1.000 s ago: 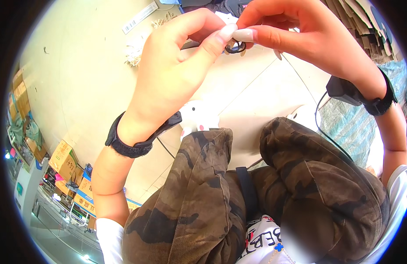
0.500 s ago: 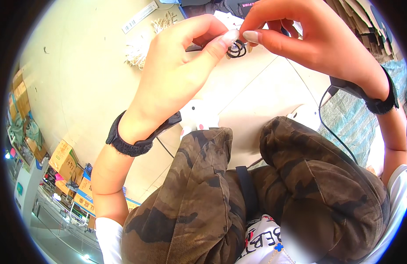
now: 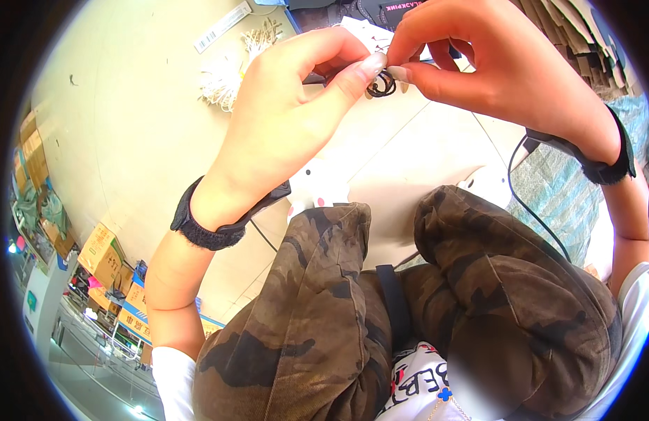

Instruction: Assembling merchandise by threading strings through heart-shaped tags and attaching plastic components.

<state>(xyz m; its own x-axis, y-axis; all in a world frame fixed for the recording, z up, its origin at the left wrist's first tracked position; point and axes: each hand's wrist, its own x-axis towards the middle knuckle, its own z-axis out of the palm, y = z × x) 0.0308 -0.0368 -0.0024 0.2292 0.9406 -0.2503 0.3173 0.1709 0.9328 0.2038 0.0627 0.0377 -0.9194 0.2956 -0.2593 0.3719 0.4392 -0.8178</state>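
Observation:
Both of my hands meet over the floor at the top of the view. My left hand [image 3: 286, 109] is closed, thumb against forefinger, pinching a small coil of black cord [image 3: 386, 87]. The loops hang just below its fingertips. Close beside it, my right hand [image 3: 489, 74] pinches at the same cord with thumb and forefinger, its other fingers curled. Behind the fingertips shows a white card [image 3: 363, 31] with small dark marks; whether it is joined to the cord cannot be made out.
Bundled white strings [image 3: 220, 83] lie left of my hands, near a white label strip [image 3: 222, 28]. Dark printed packages [image 3: 324, 15] sit beyond. Stacked brown cardboard [image 3: 573, 35] and a pale blue woven sack [image 3: 559, 193] are on the right. Cardboard boxes [image 3: 98, 251] stand far left.
Both hands have shifted slightly toward the right and downward with the cord. The right fingertips have come nearer the left ones, and more of the white card shows.

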